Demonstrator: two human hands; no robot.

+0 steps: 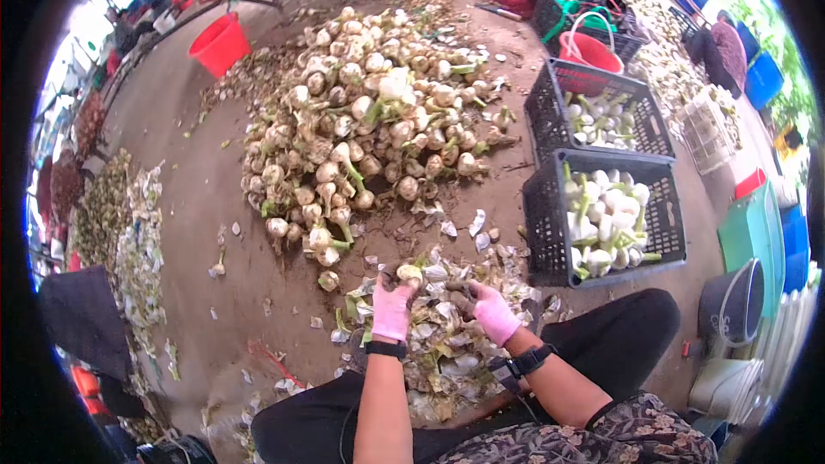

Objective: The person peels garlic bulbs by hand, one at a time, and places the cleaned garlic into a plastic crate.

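My left hand (394, 308), in a pink glove with dark fingertips, is closed round a whitish garlic bulb (410, 275). Just to its right, my right hand (488, 308) wears a matching glove. Its fingers are curled together, and what they hold, if anything, cannot be made out. Under both hands lies a heap of peeled skins and leaf scraps (447, 363). Beyond them rises a large pile of untrimmed garlic (344, 133) with roots and short stems.
To the right stand two black crates, the nearer crate (608, 279) and the farther crate (533, 125), both holding cleaned bulbs. A red bucket (220, 45) is at back left; another bucket (591, 53) stands behind the crates. A person (726, 56) sits at far right.
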